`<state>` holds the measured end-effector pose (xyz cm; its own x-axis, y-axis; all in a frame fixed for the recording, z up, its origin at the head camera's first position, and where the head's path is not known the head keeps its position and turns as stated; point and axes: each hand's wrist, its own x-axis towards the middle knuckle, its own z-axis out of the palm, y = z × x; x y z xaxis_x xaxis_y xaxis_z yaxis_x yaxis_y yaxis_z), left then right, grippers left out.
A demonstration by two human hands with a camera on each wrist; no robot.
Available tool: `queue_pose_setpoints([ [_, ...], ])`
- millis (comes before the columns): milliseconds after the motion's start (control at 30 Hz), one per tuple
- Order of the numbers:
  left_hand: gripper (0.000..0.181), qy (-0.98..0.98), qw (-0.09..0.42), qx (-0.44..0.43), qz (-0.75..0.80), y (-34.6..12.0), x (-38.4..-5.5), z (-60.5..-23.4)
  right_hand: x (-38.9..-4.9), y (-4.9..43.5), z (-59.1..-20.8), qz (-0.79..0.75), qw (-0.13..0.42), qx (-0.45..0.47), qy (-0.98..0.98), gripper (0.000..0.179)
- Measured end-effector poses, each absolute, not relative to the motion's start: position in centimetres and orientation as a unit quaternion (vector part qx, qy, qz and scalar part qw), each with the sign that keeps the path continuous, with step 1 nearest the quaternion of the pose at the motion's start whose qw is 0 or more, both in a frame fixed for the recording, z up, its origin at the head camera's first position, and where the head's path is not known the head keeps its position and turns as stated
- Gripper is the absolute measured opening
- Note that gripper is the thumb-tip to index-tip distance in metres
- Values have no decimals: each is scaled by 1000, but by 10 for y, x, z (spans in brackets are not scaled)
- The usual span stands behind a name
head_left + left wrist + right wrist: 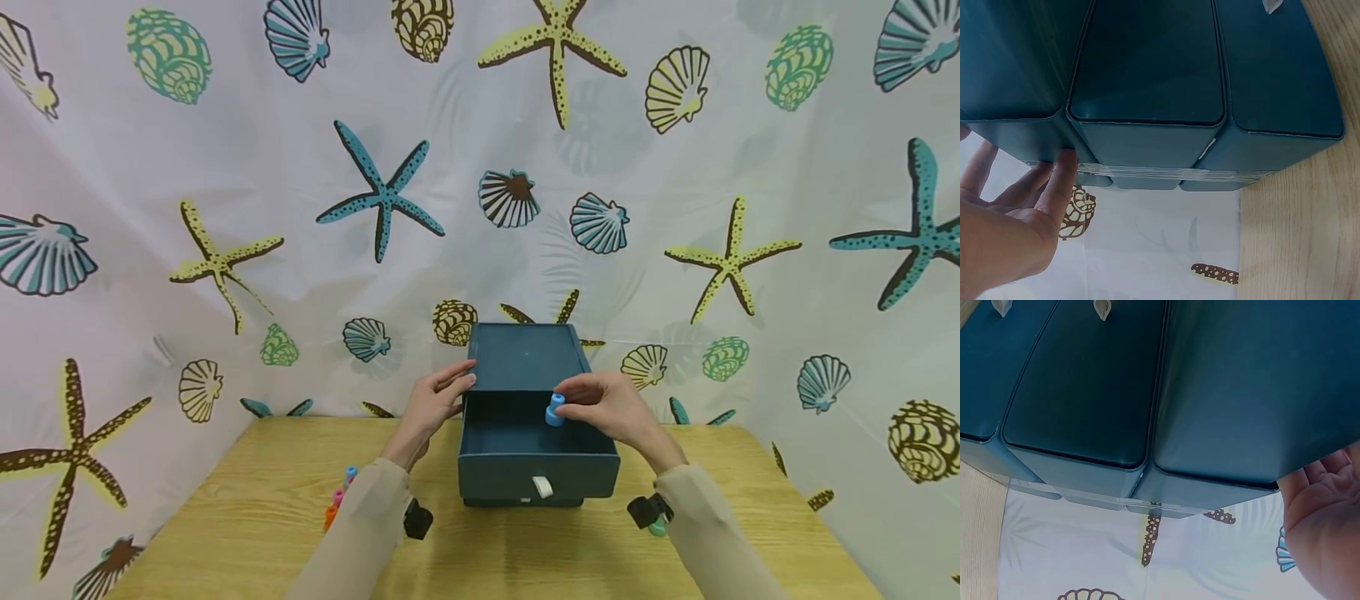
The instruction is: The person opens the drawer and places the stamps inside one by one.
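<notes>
A dark blue drawer cabinet (528,354) stands on the table, its top drawer (498,477) pulled out toward me. Thumb and fingers of my right hand (611,407) pinch a small light blue peg-shaped piece (555,412), narrow above and wider below, over the right part of that drawer. In the right wrist view the drawer wall hides the piece. My left hand (430,410) rests at the cabinet's upper left edge. Seen from the left wrist, its fairly straight fingers (1060,184) touch the side of the cabinet near its back.
Small pieces lie on the wooden table (247,508) at the left, among them an orange piece (330,517), partly behind my left sleeve. A green piece (657,527) shows beside my right wrist. A white pull tab (542,487) sticks out from the drawer front. Behind hangs a shell-patterned curtain (450,275).
</notes>
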<state>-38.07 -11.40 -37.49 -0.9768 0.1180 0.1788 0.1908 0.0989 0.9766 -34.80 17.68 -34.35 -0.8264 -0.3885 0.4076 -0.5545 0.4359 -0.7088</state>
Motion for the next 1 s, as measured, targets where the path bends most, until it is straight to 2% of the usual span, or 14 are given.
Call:
queue_pose_setpoints([
  [633, 41, -737, 26, -103, -667, -115, -382, -376, -349, 179, -347, 475, 84, 306, -821, 34],
  [1000, 40, -735, 23, -106, -670, -115, -380, -374, -347, 187, -345, 482, 117, 290, -819, 31],
])
